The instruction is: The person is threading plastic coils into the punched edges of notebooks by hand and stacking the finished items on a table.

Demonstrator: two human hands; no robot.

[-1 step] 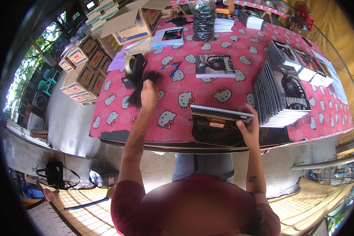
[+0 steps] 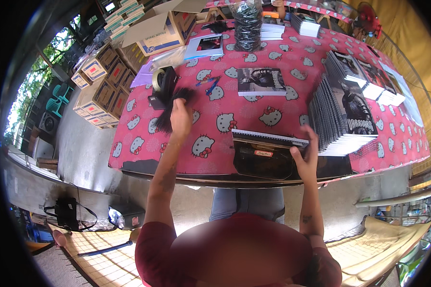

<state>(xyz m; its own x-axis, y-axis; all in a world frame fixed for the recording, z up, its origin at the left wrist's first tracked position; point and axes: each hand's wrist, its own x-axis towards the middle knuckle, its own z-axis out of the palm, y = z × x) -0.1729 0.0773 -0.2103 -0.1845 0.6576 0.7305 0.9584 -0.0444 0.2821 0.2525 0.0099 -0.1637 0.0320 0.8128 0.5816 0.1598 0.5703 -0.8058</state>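
Observation:
My left hand (image 2: 181,119) reaches into a bristly black pile of thin coils or strands (image 2: 165,118) beside the tape dispenser (image 2: 164,86). Its fingers are curled at the pile; what they pinch is too small to make out. Near the table's front edge, my right hand (image 2: 306,155) grips the right end of a notebook (image 2: 268,137), thumb on the near side. The notebook stands tilted, its white edge with a row of dark holes facing up. Directly below it lies a dark, glossy panel (image 2: 261,162) with a small red label.
A tall stack of spiral notebooks (image 2: 342,112) rises right of my right hand, with more stacks (image 2: 364,71) behind. One notebook (image 2: 261,81) lies mid-table near blue tools (image 2: 212,85). Farther back stand a plastic-wrapped black bundle (image 2: 248,28) and an open carton (image 2: 165,36). Another person's hand (image 2: 278,4) shows there.

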